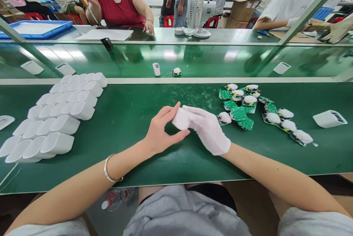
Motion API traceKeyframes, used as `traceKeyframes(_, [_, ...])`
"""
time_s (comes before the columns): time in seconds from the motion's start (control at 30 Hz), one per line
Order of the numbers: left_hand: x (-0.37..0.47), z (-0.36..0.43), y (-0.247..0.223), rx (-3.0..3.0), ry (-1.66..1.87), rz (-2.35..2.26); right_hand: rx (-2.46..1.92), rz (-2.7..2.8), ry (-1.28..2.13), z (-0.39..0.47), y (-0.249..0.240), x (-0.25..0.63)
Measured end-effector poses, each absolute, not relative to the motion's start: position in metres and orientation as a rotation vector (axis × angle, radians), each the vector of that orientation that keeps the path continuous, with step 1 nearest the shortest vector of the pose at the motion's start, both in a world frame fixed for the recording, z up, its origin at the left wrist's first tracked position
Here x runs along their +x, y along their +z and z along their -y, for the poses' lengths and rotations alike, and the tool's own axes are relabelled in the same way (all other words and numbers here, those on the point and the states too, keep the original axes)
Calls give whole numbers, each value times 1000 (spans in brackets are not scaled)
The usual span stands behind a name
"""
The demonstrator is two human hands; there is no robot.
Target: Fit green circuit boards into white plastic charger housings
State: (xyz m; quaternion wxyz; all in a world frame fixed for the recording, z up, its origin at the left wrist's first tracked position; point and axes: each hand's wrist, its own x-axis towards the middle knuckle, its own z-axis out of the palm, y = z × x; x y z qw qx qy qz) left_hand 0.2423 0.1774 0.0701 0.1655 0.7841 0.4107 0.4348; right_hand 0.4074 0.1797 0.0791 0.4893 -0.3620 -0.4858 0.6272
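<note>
In front of me, above the green worktop, a white plastic casing point(181, 119) sits between my two hands. My bare left hand point(158, 133) grips it from the left, thumb below and fingers along the top. My right hand point(207, 128), in a white glove, is closed around its right side; the glove hides that end and whatever is inside. Left of my hands stand several rows of similar white casings point(59, 142). To the right lies a loose pile of green circuit boards point(238, 112) with white and yellow parts, and more boards point(288, 124) trail off beside it.
A lone white casing point(329, 119) lies at the far right. Beyond a pale strip point(176, 81), a few casings point(156, 69) and one board point(177, 71) rest on the green surface. Across the bench are a fan point(196, 4), a blue tray point(55, 31) and seated people.
</note>
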Motion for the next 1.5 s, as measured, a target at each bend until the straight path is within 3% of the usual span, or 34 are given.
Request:
traceKeyframes(0.2, [245,-176,70,2177,1290,-1138,-758,737,2007,-186,87,408])
traceKeyframes(0.4, [241,-184,65,2047,1121,-1175,-769,541,2106,-188,83,408])
traceKeyframes(0.6, [230,-195,74,2166,902,-1179,-770,729,2014,-191,80,412])
traceKeyframes(0.7, [213,-207,84,2425,654,-1402,-927,924,1781,-210,86,416])
traceKeyframes(0.77, [196,-218,90,2488,456,-1810,-1167,1121,1482,-235,92,418])
traceKeyframes(0.87, [164,-234,96,2156,191,-2508,-1510,1412,1098,-288,99,413])
traceKeyframes(0.97, [133,-248,97,1747,112,-2840,-1688,1577,810,-344,104,401])
traceKeyframes(1.17, [98,-257,97,1495,286,-2945,-1803,1880,203,-410,105,369])
traceKeyframes(1.33, [84,-258,93,1487,510,-2976,-1772,2187,89,-428,93,336])
traceKeyframes(1.5, [74,-261,92,1497,513,-2937,-1577,2356,32,-428,87,282])
